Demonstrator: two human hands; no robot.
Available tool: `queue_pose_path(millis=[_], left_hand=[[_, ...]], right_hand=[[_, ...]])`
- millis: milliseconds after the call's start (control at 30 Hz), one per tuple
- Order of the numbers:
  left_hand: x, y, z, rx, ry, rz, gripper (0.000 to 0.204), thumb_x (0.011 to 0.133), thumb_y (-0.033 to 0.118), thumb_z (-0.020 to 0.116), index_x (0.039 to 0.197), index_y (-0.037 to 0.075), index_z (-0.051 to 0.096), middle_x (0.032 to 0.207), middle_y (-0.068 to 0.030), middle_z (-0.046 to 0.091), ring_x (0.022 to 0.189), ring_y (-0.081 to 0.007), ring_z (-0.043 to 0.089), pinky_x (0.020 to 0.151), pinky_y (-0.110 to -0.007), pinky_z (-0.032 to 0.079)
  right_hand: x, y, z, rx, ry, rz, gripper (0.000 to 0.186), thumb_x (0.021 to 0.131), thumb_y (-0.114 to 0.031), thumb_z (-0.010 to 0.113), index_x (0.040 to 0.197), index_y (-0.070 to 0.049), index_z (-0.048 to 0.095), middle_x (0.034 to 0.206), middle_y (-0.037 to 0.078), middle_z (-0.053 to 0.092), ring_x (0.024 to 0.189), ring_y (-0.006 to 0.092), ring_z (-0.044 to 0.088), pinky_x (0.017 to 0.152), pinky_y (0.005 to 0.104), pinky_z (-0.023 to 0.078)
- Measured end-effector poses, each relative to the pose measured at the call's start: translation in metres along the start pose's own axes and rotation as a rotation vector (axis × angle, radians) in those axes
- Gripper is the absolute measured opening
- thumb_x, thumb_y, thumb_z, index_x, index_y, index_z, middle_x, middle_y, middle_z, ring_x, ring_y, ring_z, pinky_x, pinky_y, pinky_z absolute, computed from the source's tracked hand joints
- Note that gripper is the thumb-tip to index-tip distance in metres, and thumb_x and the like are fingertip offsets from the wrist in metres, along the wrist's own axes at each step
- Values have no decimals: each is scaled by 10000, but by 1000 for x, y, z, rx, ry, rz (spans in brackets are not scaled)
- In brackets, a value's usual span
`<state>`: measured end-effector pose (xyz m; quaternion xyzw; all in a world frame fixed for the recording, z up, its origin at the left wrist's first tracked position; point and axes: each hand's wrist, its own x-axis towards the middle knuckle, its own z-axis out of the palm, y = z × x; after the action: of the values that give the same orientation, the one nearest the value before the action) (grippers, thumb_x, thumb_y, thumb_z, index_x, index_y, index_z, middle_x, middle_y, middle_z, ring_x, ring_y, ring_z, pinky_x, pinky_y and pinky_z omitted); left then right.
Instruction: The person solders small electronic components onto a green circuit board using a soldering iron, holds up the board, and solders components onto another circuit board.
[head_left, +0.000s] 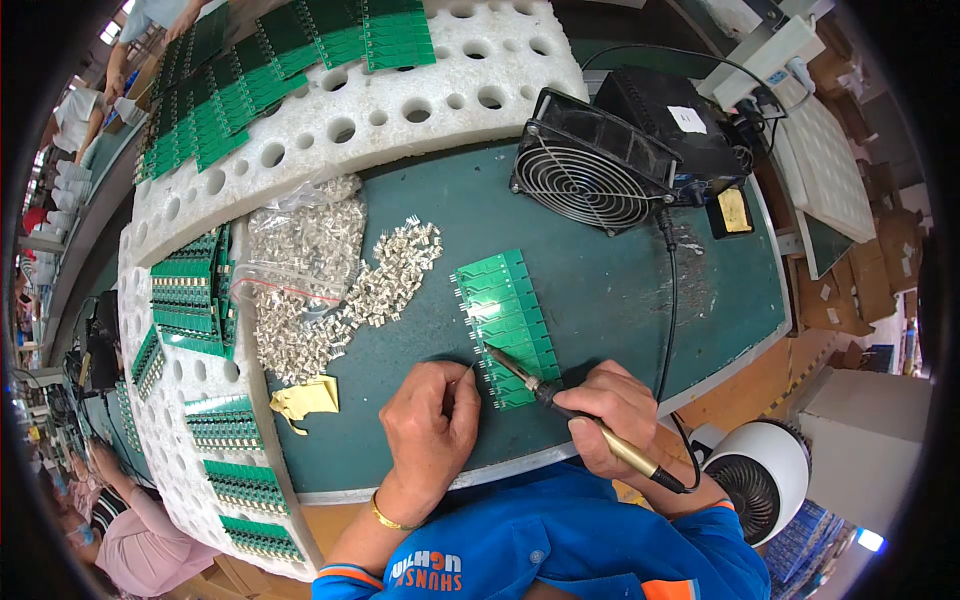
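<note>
My right hand (608,415) is wrapped round a soldering iron (622,446) with a gold-coloured handle and black grip. Its tip reaches up and left onto a green circuit board panel (512,318), near the row of small metal connectors along the panel's left edge. The panel lies flat on the green work mat. At that same edge, my left hand (432,425) is closed in a pinch. A thin strand, seemingly solder wire, barely shows at its fingertips; the rest is hidden by the fingers.
Loose metal connectors (395,275) lie heaped beside a clear plastic bag (305,235). A yellow cloth piece (308,398) is close by. White foam trays (400,110) hold several green boards (235,425). A black fan (590,175), soldering station (650,115) and yellow sponge (734,211) stand back right.
</note>
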<state>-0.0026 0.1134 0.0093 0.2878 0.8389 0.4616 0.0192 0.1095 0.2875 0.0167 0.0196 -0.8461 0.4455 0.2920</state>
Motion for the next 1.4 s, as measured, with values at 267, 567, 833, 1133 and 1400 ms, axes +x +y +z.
queue_pose_path(millis=[267,567,833,1133,1400], left_hand=[[-2,0,1,-50,0,-41,75,850,-23,701,836,-9,629,710,-83,606,567,-129,570,527,-268,451],[-4,-1,0,-75,-17,-66,73,855,-20,700,839,-8,630,714,-76,609,572,-111,565,532,-256,452],[-1,0,0,-62,-37,-65,67,860,-21,694,841,-8,632,716,-79,611,575,-110,571,534,-252,456],[-1,1,0,-75,-37,-71,64,862,-20,694,843,-9,633,714,-78,610,571,-114,569,533,-252,455],[0,1,-1,-67,-29,-64,73,860,-16,697,838,-8,628,705,-74,604,568,-117,553,531,-261,446]], right_hand=[[-4,0,1,1,7,-17,197,894,-180,674,955,7,667,702,99,641,531,234,563,550,352,424],[-9,-1,3,-34,-16,-78,255,885,-228,698,963,13,666,676,96,619,524,237,554,543,350,446],[-10,-1,4,-43,-19,-86,278,882,-252,707,967,9,663,666,91,611,516,232,544,545,348,447],[-10,-4,-1,-41,-44,-79,277,889,-253,701,977,7,660,672,92,619,519,230,545,552,349,450],[-11,-3,0,-43,-23,-76,269,895,-250,694,972,5,660,665,92,611,525,229,548,551,348,452]])
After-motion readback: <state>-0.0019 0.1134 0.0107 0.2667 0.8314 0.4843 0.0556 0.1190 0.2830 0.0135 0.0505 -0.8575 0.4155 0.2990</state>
